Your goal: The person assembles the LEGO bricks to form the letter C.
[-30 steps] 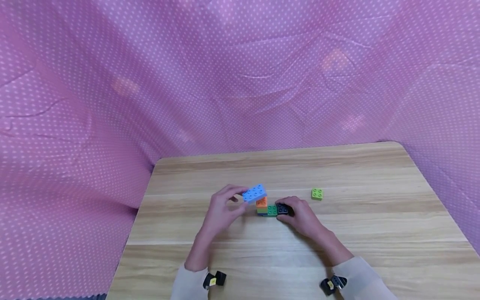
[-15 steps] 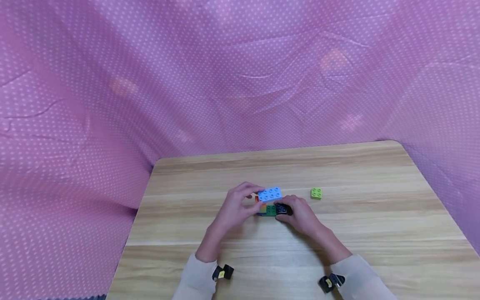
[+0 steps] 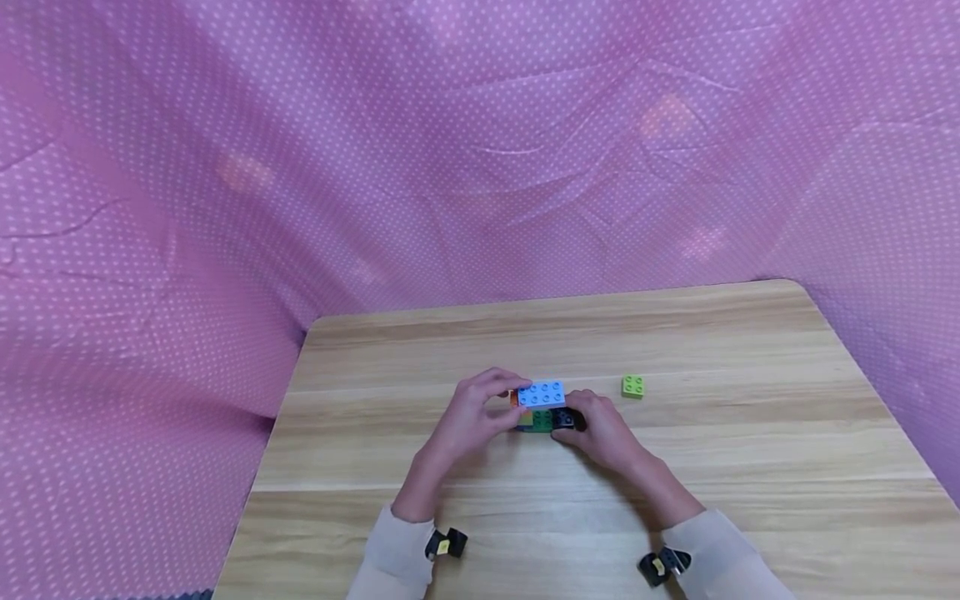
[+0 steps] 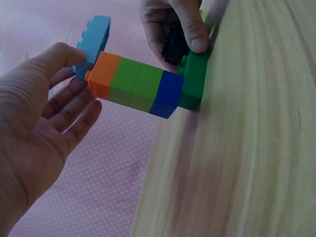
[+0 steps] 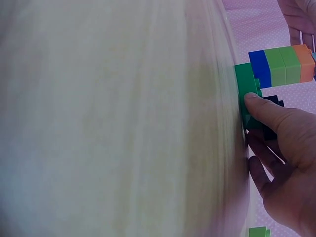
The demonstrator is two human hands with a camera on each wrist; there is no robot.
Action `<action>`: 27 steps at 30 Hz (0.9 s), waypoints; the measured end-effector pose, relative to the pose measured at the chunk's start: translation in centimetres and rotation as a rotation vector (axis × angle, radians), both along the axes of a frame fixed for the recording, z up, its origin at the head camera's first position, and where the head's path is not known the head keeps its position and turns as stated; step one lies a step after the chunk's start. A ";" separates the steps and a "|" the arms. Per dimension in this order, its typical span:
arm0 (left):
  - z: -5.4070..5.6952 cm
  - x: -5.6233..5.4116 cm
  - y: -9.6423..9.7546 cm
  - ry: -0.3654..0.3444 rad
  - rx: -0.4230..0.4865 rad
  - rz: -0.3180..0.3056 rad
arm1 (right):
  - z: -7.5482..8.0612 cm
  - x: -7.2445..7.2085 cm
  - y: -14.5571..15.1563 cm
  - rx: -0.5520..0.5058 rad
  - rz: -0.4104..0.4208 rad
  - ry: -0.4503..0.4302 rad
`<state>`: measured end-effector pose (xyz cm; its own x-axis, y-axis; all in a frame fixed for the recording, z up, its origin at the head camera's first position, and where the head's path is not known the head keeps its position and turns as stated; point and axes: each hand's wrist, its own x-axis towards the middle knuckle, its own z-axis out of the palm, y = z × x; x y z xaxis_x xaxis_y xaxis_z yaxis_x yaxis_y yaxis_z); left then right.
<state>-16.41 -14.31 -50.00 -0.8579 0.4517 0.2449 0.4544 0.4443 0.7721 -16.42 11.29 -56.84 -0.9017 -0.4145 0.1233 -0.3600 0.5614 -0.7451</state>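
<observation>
My left hand (image 3: 472, 412) pinches a light blue eight-stud toy brick (image 3: 542, 393) between thumb and fingers. In the left wrist view this brick meets the top of an orange brick (image 4: 104, 76), jutting out toward the right hand's side. Below the orange one come two lime bricks (image 4: 133, 83) and a dark blue brick (image 4: 168, 94), stacked as a column on one end of a long green brick (image 4: 196, 79). At the green brick's other end sits a black brick (image 5: 271, 101). My right hand (image 5: 296, 158) grips that end, its thumb on the green brick's side.
A loose lime four-stud brick (image 3: 632, 387) lies on the wooden table (image 3: 720, 433), right of the build and farther back. Pink dotted cloth (image 3: 480, 167) hangs behind and beside the table.
My left hand has carried the light blue brick right and slightly down, turning it straighter, from the column's left to over it. My right hand has kept its place on the base.
</observation>
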 end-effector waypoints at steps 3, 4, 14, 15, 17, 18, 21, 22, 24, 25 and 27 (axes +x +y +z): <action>-0.1 0.0 0.0 0.010 0.000 -0.001 | 0.1 0.0 0.1 -0.003 0.000 0.010; -0.1 0.0 0.0 0.016 0.000 -0.002 | 0.1 0.1 0.1 -0.005 -0.001 0.013; -0.2 0.1 -0.1 0.125 -0.061 -0.029 | 0.2 0.2 0.1 -0.003 0.003 0.012; -0.1 0.1 0.0 0.140 -0.069 -0.034 | 0.2 0.1 0.1 -0.004 0.005 0.019; -0.1 0.1 0.0 0.170 -0.089 -0.042 | 0.2 0.1 0.1 -0.007 0.007 0.029; -0.1 0.1 0.1 0.184 -0.101 -0.043 | 0.2 0.1 0.1 -0.014 0.009 0.032; -0.2 0.2 0.2 0.213 -0.138 -0.043 | 0.2 0.0 0.1 -0.024 0.010 0.027; -0.3 0.3 0.2 0.218 -0.148 -0.040 | 0.1 0.1 0.1 -0.025 0.012 0.023; -0.4 0.4 0.3 0.223 -0.163 -0.032 | 0.1 0.1 0.1 -0.025 0.014 0.014; -0.5 0.5 0.3 0.222 -0.166 -0.027 | 0.1 0.1 0.1 -0.020 0.012 0.007; -0.6 0.5 0.4 0.223 -0.161 -0.021 | 0.2 0.2 0.2 -0.014 0.010 -0.002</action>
